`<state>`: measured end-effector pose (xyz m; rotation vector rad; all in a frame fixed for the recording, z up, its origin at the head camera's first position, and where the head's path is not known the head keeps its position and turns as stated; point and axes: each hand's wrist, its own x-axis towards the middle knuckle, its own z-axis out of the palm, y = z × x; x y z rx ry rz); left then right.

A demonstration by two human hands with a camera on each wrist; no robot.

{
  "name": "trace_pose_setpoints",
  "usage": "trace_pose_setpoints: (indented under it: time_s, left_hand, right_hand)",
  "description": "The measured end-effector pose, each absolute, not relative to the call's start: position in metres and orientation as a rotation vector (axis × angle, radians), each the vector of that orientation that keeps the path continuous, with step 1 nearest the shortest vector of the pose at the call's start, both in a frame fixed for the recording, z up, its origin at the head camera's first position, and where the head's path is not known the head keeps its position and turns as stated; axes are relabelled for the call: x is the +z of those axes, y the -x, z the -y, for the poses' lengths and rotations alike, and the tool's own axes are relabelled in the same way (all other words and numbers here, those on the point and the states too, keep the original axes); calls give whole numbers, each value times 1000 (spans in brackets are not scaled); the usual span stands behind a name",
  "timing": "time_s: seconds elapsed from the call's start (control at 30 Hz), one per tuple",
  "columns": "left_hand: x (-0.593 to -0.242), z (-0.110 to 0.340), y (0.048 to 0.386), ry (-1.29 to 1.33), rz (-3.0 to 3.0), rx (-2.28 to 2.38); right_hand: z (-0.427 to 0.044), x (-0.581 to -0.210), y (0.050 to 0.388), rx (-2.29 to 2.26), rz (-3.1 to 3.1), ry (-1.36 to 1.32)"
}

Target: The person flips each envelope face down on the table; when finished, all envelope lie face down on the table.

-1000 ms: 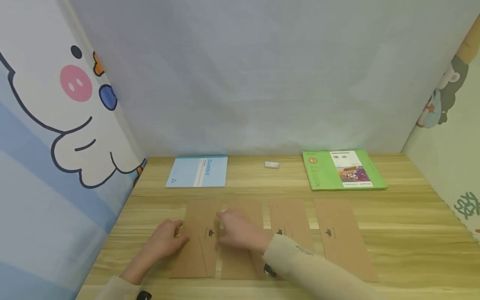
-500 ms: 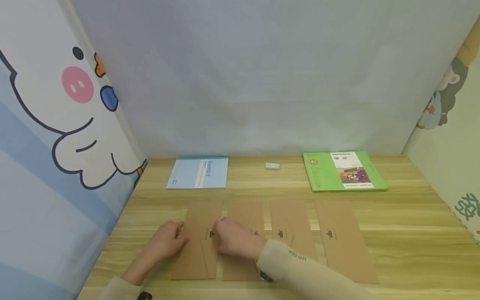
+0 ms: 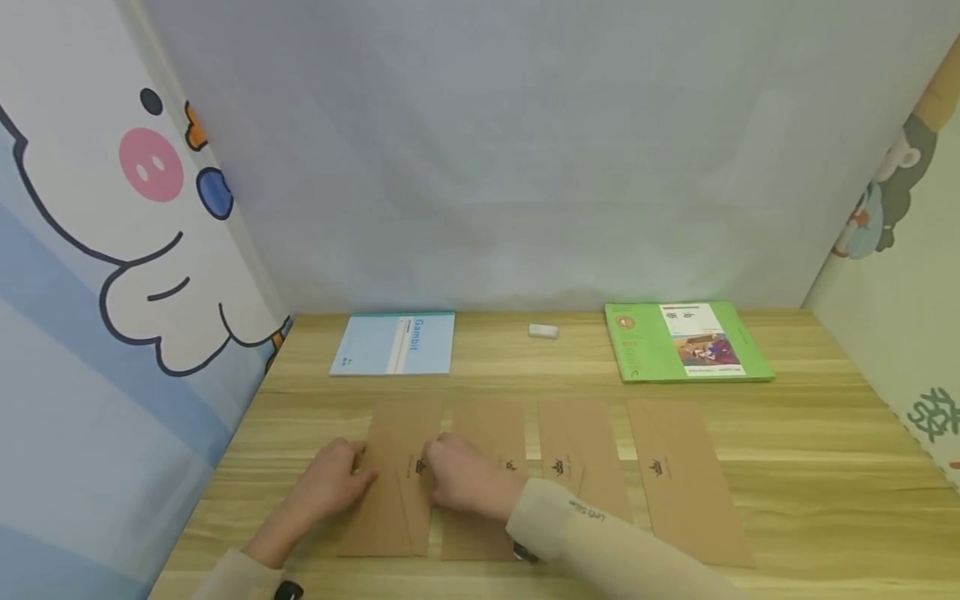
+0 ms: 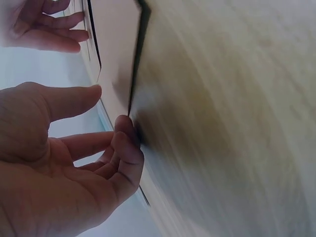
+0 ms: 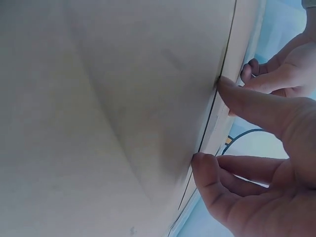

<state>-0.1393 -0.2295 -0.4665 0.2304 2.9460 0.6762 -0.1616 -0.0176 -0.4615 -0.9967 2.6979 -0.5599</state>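
The leftmost envelope (image 3: 390, 500), long from about 12 to 6 o'clock, lies between left hand (image 3: 332, 479) at 9 and right hand (image 3: 468, 479) at 3, both close, thumbs spread from fingers.

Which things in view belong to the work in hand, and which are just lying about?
Part of the work, it seems:
leftmost envelope, between left hand and right hand
other three envelopes, alongside

Just lying about, probably:
blue notebook
green book
small white block
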Motion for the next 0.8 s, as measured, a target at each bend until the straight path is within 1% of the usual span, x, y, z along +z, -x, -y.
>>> trace_pose_setpoints:
  time_s: [0.8]
  left_hand:
    - [-467, 227, 141, -136, -2934, 828]
  right_hand:
    - [17, -454, 160, -571, -2692, 1005]
